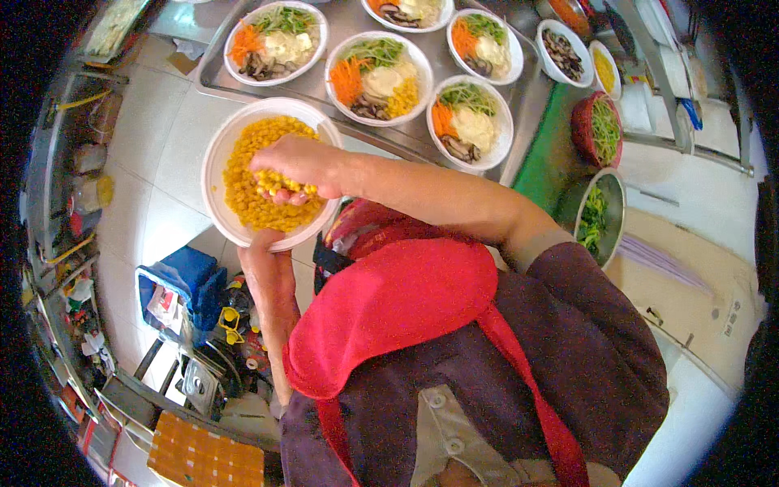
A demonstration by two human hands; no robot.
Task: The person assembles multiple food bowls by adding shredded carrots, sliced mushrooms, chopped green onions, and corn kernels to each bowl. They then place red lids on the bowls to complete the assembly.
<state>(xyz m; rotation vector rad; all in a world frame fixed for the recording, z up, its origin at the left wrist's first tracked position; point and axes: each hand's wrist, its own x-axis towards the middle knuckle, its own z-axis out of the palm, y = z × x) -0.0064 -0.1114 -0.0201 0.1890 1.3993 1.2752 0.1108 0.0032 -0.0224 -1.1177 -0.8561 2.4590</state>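
Over the white bowl (213,174), right hand (299,164) is curled around some corn (243,203), forearm reaching across from the right. Left hand (268,240) holds bowl's near side, fingers hidden beneath. Bowl's at metal tray's (345,18) near edge.

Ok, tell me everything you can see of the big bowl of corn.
The white bowl is round, with a lipped rim and a smooth, plastic-looking wall. Yellow corn kernels lie inside, and its opening faces the camera. The left hand holds it at the near side; the right hand is over the corn, curled around some kernels. It is beside the near edge of the metal tray; whether they touch is unclear.
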